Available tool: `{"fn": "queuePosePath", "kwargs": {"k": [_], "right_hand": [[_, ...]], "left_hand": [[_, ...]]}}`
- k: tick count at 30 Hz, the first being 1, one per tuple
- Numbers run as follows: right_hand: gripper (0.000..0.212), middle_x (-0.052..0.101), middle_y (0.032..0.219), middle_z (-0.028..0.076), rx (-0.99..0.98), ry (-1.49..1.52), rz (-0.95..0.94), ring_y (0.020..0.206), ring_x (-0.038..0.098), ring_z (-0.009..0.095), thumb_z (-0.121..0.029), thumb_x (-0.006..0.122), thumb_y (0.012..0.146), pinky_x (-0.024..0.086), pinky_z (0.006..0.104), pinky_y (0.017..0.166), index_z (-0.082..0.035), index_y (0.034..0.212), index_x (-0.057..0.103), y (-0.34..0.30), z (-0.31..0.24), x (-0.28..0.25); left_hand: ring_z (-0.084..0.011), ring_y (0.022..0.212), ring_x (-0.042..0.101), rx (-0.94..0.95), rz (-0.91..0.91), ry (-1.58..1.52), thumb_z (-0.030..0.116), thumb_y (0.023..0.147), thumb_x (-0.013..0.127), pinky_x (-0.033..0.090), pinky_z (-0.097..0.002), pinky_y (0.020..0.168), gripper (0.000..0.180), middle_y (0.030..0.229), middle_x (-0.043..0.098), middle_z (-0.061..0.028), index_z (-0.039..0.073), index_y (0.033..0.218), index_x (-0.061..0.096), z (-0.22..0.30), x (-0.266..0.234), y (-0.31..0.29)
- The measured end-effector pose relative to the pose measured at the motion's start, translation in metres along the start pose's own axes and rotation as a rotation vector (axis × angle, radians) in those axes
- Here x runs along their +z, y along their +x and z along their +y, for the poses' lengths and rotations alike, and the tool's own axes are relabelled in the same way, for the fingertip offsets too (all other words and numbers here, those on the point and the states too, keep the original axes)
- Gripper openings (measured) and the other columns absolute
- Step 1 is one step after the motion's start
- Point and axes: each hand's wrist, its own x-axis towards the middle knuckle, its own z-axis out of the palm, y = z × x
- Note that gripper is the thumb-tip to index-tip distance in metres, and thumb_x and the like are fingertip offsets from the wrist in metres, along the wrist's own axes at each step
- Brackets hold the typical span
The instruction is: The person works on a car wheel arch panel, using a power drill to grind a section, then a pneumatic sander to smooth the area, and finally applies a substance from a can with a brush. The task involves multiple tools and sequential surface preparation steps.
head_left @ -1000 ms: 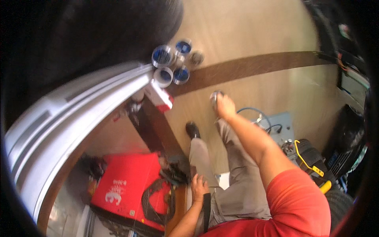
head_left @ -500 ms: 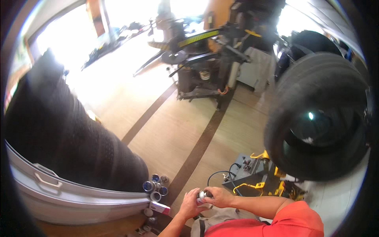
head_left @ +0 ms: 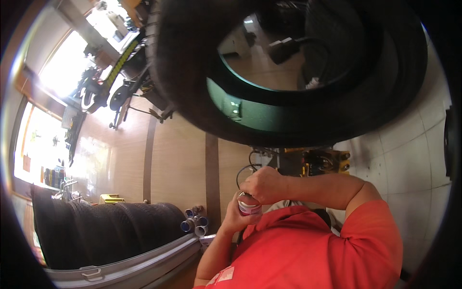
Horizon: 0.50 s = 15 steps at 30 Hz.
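Note:
Close in front of my red shirt, a small round can (head_left: pixel 249 208) with a white and pinkish label is held upright or slightly tilted. My left hand (head_left: pixel 234 217) is wrapped round its side. Over the top, my right hand (head_left: pixel 265 186) is closed with bent fingers, gripping the can's dark top; the fingertips are partly hidden. Beyond the hands a large black tire (head_left: pixel 180 91) stands raised, its open middle facing me. Light shines on its greenish-lit inner wall.
Below the tire is a yellow and black device (head_left: pixel 332 161) with a dark cable. At left lie a row of tires (head_left: pixel 113 226), several small round containers (head_left: pixel 194 222) and a pale ledge with a handle (head_left: pixel 144 260). A tire machine (head_left: pixel 130 72) stands far left.
My view has swung to the right, bringing the big tire to the front. The can is now nearer my chest, and my right hand has turned over its top.

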Motion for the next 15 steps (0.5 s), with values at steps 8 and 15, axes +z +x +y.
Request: {"fn": "queuePosePath", "kwargs": {"k": [8, 15], "right_hand": [[0.033, 0.069, 0.083, 0.016, 0.097, 0.224, -0.011, 0.075, 0.069, 0.035, -0.035, 0.066, 0.087, 0.055, 0.0442, 0.067, -0.003, 0.096, 0.064, -0.056, 0.048, -0.075], [0.040, 0.067, 0.093, 0.021, 0.306, 0.442, -0.070, 0.084, 0.067, 0.038, -0.037, 0.067, 0.089, 0.053, 0.0465, 0.075, 0.000, 0.103, 0.061, -0.080, 0.073, -0.064]], "left_hand": [[-0.0215, 0.105, 0.063, -0.138, -0.213, 0.285, 0.019, 0.060, 0.092, 0.049, -0.0358, 0.092, 0.078, 0.117, 0.063, -0.0142, 0.004, 0.128, 0.054, 0.045, 0.039, 0.071], [-0.0393, 0.100, 0.063, 0.074, -0.129, 0.815, 0.026, 0.059, 0.090, 0.049, -0.0457, 0.089, 0.078, 0.107, 0.065, -0.0167, 0.004, 0.124, 0.053, 0.058, 0.062, 0.092]]}}
